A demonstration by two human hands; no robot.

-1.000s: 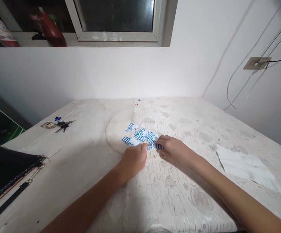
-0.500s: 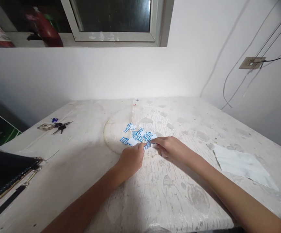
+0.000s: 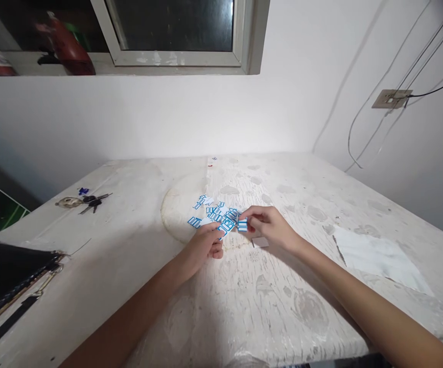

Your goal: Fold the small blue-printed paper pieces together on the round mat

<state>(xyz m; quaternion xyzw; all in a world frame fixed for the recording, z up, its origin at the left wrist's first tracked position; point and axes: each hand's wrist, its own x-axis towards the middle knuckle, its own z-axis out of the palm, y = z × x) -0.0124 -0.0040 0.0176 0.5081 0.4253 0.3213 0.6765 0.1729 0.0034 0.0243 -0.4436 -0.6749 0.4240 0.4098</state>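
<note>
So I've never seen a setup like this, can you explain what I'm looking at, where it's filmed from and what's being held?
There's no machine here: these are a person's own bare hands. Every picture comes from one camera worn on the head, looking forward and down. The left hand pinches a blue-marked card, and the right hand pinches another card beside it. Just beyond lies a loose pile of similar cards on the pale table. A small plain piece lies below the right hand. Off to the left are keys and a black case; to the right, a white sheet.
</note>
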